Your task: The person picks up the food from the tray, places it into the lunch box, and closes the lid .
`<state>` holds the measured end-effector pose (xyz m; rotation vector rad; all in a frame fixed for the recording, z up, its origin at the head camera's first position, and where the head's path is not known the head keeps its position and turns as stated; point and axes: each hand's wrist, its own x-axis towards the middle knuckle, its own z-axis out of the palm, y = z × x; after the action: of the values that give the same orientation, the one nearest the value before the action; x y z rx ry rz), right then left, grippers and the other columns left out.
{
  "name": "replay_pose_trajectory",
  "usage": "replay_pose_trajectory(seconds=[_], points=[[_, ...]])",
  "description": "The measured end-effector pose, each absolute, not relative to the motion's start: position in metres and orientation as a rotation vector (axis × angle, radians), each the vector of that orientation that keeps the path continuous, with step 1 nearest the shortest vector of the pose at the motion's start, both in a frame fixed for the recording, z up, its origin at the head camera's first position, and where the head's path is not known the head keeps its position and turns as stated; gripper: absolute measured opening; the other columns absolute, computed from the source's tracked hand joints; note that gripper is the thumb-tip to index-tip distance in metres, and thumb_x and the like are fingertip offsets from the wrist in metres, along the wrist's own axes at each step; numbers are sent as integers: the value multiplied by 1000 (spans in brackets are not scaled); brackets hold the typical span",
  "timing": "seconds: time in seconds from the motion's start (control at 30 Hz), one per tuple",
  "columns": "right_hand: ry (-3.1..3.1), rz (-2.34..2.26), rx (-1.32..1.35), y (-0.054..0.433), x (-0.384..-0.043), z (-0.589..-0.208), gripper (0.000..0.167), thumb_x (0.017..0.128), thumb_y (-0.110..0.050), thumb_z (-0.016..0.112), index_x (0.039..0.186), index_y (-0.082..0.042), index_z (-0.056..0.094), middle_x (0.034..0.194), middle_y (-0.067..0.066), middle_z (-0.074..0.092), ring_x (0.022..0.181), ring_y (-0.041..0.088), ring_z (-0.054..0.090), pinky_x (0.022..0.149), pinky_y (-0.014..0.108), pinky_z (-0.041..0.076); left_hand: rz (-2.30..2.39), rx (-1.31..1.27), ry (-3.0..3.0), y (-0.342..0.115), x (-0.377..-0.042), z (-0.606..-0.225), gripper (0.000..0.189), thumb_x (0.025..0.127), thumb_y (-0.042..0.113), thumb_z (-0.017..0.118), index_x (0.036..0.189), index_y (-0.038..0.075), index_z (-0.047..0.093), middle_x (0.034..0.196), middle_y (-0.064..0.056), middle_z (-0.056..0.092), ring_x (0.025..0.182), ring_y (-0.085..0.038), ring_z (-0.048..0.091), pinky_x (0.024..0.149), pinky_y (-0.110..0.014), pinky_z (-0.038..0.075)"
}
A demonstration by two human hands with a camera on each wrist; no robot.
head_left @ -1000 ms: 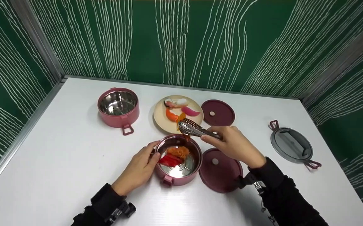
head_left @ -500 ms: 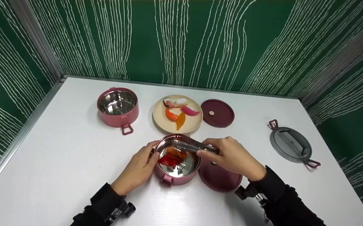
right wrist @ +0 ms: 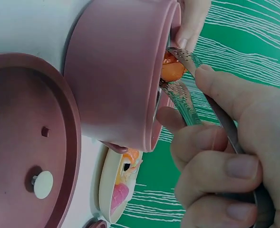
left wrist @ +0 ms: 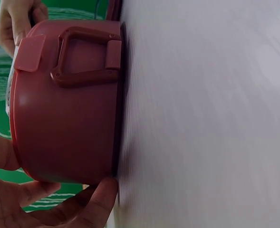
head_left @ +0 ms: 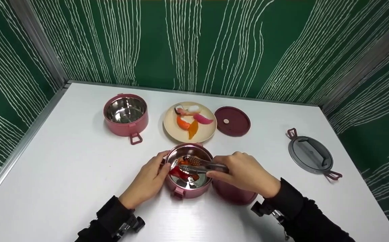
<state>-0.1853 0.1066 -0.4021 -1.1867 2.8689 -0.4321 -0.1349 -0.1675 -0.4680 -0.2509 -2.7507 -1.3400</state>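
Note:
My left hand [head_left: 147,178] holds the side of a pink pot [head_left: 192,194] with a shiny metal inside, thumb at the rim and fingers around the wall. My right hand [head_left: 246,173] grips perforated metal tongs [head_left: 218,166], whose tips reach into the pot with the arms spread apart. A red food piece [head_left: 177,172] lies inside, and orange pieces beside it are partly covered by the tongs. In the right wrist view an orange food piece [right wrist: 172,71] shows between the tong tips, near the pot's rim.
Behind the pot stands a cream plate [head_left: 169,131] with several food pieces. A second pink pot [head_left: 125,129] is at the back left. Dark red lids lie at the back [head_left: 236,129] and under my right hand [head_left: 236,195]. A grey handled lid [head_left: 310,156] lies at right.
The tongs moved from above the pot's far rim, carrying a reddish-orange piece, down into the pot, and their arms spread apart. The left hand and pot have stayed put.

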Motion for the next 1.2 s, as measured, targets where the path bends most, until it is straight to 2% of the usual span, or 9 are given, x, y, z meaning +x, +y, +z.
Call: replay_pose_trajectory(seconds=[0.13, 0.27, 0.43, 0.63, 1.2], points=[[2861, -404, -1218, 104, -184, -404, 32, 83, -59, 53, 87, -29, 65, 62, -22, 51, 51, -3, 46, 48, 20, 40, -1342, -247, -2754, -167, -134, -467, 37, 97, 31, 43, 133, 25, 43, 122, -4, 55, 118, -20, 49, 101, -42, 38], [2844, -390, -1245, 102, -184, -405, 31, 84, -58, 53, 85, -29, 64, 63, -22, 53, 53, -4, 48, 50, 20, 42, -1336, -251, -2751, -168, -135, -468, 37, 97, 31, 43, 133, 25, 43, 121, -4, 55, 118, -20, 50, 101, -42, 38], [2831, -364, -1249, 98, -182, -406, 30, 83, -59, 54, 79, -30, 62, 61, -21, 51, 51, -2, 48, 46, 20, 39, -1332, -264, -2743, -169, -135, -469, 37, 97, 32, 43, 133, 25, 43, 121, -3, 55, 118, -20, 49, 101, -41, 38], [2851, -321, -1276, 95, -180, -408, 35, 82, -61, 54, 82, -27, 65, 59, -20, 49, 50, 0, 46, 44, 21, 36, -1334, -285, -2726, -169, -135, -470, 36, 97, 32, 43, 132, 23, 44, 120, -2, 55, 117, -16, 49, 101, -39, 39], [2806, -286, -1255, 90, -178, -407, 34, 80, -59, 57, 82, -27, 65, 60, -19, 51, 52, 1, 48, 46, 23, 38, -1348, -262, -2739, -169, -135, -470, 38, 97, 35, 42, 133, 26, 43, 122, -1, 55, 118, -18, 49, 101, -42, 38]])
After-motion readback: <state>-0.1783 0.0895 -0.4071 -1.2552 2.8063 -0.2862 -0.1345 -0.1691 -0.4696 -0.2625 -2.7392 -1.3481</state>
